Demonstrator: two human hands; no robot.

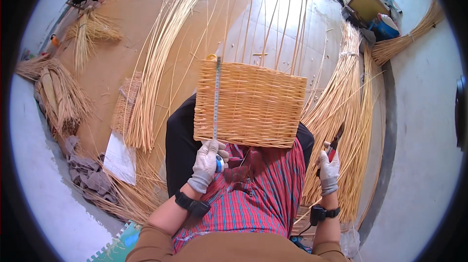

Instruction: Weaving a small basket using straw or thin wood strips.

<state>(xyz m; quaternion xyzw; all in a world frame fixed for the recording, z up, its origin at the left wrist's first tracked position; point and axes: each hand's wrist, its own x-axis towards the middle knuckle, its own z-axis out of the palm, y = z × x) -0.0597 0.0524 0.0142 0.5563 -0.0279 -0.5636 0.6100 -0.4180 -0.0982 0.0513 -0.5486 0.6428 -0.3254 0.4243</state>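
A woven wicker panel (258, 103) leans upright on my knees, long loose stakes fanning out from its far edge. My left hand (207, 162), in a whitish glove, is closed around a blue and white tape measure (220, 164) at the panel's near left corner. The drawn-out tape blade (216, 101) runs along the panel's left side up to its far edge. My right hand (328, 167), also gloved, is raised at the right, apart from the panel. It grips a hand tool with red handles (332, 150) and dark jaws; whether pliers or shears, I cannot tell.
Long wicker bundles (336, 91) lie close on my right, another bundle (165, 42) at the left. Beside that are a small woven piece (127, 98) and a white sheet (120, 157). A grey cloth (90, 171) lies by the left wall. Boxes (368, 6) stand far right.
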